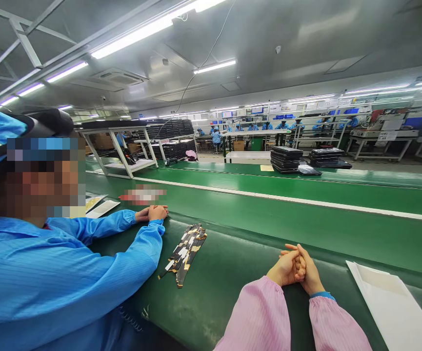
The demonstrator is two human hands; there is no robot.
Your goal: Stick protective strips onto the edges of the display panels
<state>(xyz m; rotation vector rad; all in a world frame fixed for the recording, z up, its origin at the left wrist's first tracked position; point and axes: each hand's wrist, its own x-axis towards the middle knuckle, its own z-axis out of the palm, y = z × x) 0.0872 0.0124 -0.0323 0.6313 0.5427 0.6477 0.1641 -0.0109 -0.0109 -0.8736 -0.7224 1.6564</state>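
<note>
My left hand [287,268] and my right hand [309,273], in pink sleeves, are clasped together over the green bench [232,278]. Their fingers are folded round each other, and no object shows between them. A blue band circles my right wrist. To the left of my hands lies a loose pile of thin black, white and tan strips [187,251]. White sheets or flat bags [397,307] rest on the bench to the right.
A co-worker in blue [68,278] sits at the left with hands clasped on the bench. White trays [103,208] lie beyond that arm. Stacks of black panels [286,160] stand across the green conveyor [262,208].
</note>
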